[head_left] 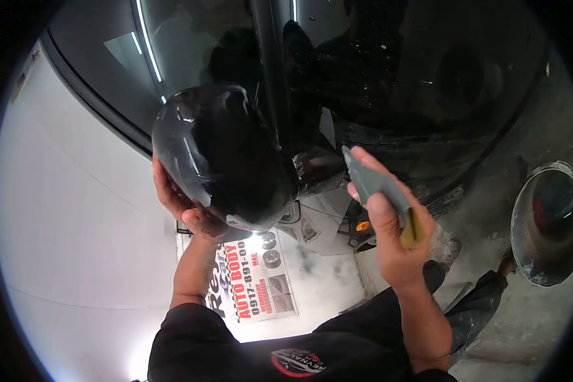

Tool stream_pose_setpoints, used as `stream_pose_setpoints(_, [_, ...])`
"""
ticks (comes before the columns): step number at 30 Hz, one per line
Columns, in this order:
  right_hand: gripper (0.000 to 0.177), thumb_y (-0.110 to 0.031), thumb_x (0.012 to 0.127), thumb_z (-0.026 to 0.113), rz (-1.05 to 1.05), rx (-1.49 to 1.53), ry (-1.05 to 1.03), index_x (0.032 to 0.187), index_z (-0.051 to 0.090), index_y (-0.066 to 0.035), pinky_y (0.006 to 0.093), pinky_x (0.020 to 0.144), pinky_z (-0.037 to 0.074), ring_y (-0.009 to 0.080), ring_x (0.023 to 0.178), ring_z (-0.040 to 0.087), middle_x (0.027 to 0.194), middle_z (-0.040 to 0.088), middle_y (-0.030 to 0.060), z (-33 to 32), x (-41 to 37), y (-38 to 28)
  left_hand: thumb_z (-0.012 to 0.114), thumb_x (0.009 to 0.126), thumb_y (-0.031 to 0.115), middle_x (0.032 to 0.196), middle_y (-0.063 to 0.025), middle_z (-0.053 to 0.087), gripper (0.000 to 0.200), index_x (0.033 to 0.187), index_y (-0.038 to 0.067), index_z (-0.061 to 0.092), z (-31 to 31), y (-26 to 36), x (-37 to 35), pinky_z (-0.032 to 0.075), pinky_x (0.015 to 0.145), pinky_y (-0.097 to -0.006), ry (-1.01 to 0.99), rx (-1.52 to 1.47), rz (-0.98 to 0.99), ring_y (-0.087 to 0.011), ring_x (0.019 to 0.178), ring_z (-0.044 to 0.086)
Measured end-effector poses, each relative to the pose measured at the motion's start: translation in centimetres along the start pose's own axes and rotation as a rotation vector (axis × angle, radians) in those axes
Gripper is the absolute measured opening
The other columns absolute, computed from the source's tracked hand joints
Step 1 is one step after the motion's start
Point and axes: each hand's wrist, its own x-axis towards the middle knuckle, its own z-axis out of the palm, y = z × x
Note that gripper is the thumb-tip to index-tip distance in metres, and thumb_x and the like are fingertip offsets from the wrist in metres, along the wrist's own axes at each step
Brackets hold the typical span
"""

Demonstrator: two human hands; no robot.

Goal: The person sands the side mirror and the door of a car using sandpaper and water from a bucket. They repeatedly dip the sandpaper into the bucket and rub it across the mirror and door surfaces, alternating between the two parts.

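Note:
A glossy black side mirror housing (219, 153) with pale scuffed patches sits at the centre left, beside the dark car body (401, 83). Around its left and lower edge wraps my left hand (188, 207), fingers against the shell. To the right of the housing, apart from it, my right hand (395, 223) pinches a folded sheet of sandpaper (379, 184), grey on one face and yellowish on the other. The sheet's pointed tip faces up and left. Part of my left palm is hidden behind the housing.
Dark car windows (197, 38) fill the top. A white panel (76, 210) spans the left. At the right stands a round metal basin (522, 254) with dark contents. A printed sign (254, 280) is below the housing. My legs and feet show at the lower right.

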Motion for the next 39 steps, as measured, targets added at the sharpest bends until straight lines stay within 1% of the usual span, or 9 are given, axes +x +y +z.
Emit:
stream_pose_setpoints(2, [0.063, 0.016, 0.082, 0.060, 0.027, -0.015, -0.024, 0.143, 0.057, 0.001, 0.0380, 0.113, 0.046, 0.0310, 0.135, 0.058, 0.146, 0.058, 0.0215, 0.2, -0.7, 0.3, 0.039, 0.098, 0.075, 0.165, -0.0184, 0.027, 0.095, 0.160, 0.004, 0.022, -0.4, -0.6, -0.1, 0.032, 0.123, -0.0470, 0.002, -0.034, -0.009, -0.0299, 0.149, 0.036])
stream_pose_setpoints(5, [0.065, 0.014, 0.080, 0.064, -0.038, -0.071, -0.083, 0.144, 0.056, 0.001, 0.0388, 0.115, 0.044, 0.0306, 0.137, 0.056, 0.148, 0.056, 0.0213, 1.2, -1.4, 1.5, 0.039, 0.098, 0.076, 0.165, -0.0167, 0.028, 0.096, 0.161, 0.005, 0.023, -0.7, -1.0, -0.5, 0.032, 0.123, -0.0470, 0.016, -0.041, -0.014, -0.0294, 0.149, 0.036])
stream_pose_setpoints(11, [0.081, -0.017, 0.079, 0.082, -0.155, -0.108, -0.142, 0.150, 0.048, 0.003, 0.0491, 0.122, 0.034, 0.0378, 0.147, 0.043, 0.154, 0.048, 0.0244, 4.7, -5.0, 3.0, 0.042, 0.096, 0.078, 0.165, -0.0121, 0.027, 0.098, 0.162, 0.007, 0.023, -0.6, 0.2, -0.5, 0.031, 0.124, -0.0469, 0.016, -0.007, -0.077, -0.0279, 0.149, 0.036])
stream_pose_setpoints(13, [0.067, -0.015, 0.087, 0.077, -0.110, -0.110, -0.083, 0.142, 0.052, 0.012, 0.0445, 0.117, 0.039, 0.0407, 0.140, 0.051, 0.144, 0.056, 0.0308, 5.1, -5.8, 3.1, 0.044, 0.094, 0.079, 0.166, -0.0105, 0.027, 0.100, 0.162, 0.008, 0.023, -0.8, 0.1, -0.5, 0.031, 0.124, -0.0472, 0.033, -0.001, -0.095, -0.0274, 0.149, 0.036])
stream_pose_setpoints(20, [0.042, -0.016, 0.109, 0.049, 0.192, 0.234, 0.097, 0.140, 0.050, 0.012, 0.0444, 0.114, 0.043, 0.0336, 0.133, 0.056, 0.143, 0.057, 0.0262, 3.3, -4.6, 3.1, 0.047, 0.090, 0.082, 0.167, -0.0089, 0.025, 0.106, 0.163, 0.010, 0.022, -0.9, 0.7, -0.7, 0.032, 0.124, -0.0478, 0.069, 0.041, -0.139, -0.0270, 0.150, 0.034])
stream_pose_setpoints(26, [0.046, -0.016, 0.107, 0.052, 0.295, 0.353, 0.137, 0.144, 0.045, 0.012, 0.0441, 0.117, 0.039, 0.0321, 0.136, 0.053, 0.146, 0.054, 0.0256, 3.1, -4.1, 3.0, 0.042, 0.093, 0.082, 0.168, -0.0091, 0.023, 0.104, 0.163, 0.009, 0.019, -1.1, -0.2, -0.9, 0.032, 0.124, -0.0475, 0.022, -0.032, -0.126, -0.0271, 0.151, 0.034])
stream_pose_setpoints(33, [0.051, 0.007, 0.097, 0.052, 0.121, 0.213, 0.048, 0.147, 0.049, 0.006, 0.0421, 0.117, 0.040, 0.0322, 0.139, 0.054, 0.146, 0.057, 0.0250, 3.8, -3.1, 2.6, 0.040, 0.095, 0.079, 0.168, -0.0106, 0.024, 0.100, 0.163, 0.008, 0.021, -1.3, -0.4, -0.8, 0.030, 0.124, -0.0477, -0.007, -0.036, -0.103, -0.0284, 0.150, 0.034])
stream_pose_setpoints(34, [0.043, -0.009, 0.107, 0.045, 0.085, 0.155, -0.001, 0.145, 0.048, 0.012, 0.0421, 0.119, 0.035, 0.0306, 0.140, 0.050, 0.147, 0.055, 0.0257, 4.3, -3.0, 2.4, 0.040, 0.095, 0.080, 0.168, -0.0112, 0.024, 0.101, 0.163, 0.007, 0.020, -1.2, -0.5, -0.8, 0.030, 0.124, -0.0477, -0.002, -0.045, -0.090, -0.0286, 0.150, 0.034])
stream_pose_setpoints(39, [0.050, 0.005, 0.092, 0.058, 0.014, -0.016, -0.073, 0.141, 0.052, 0.012, 0.0399, 0.116, 0.040, 0.0370, 0.137, 0.055, 0.144, 0.056, 0.0296, 5.5, -4.0, 2.1, 0.041, 0.094, 0.080, 0.168, -0.0135, 0.023, 0.103, 0.163, 0.006, 0.020, -1.7, -0.9, -1.0, 0.030, 0.124, -0.0476, 0.054, -0.142, -0.176, -0.0289, 0.151, 0.034])
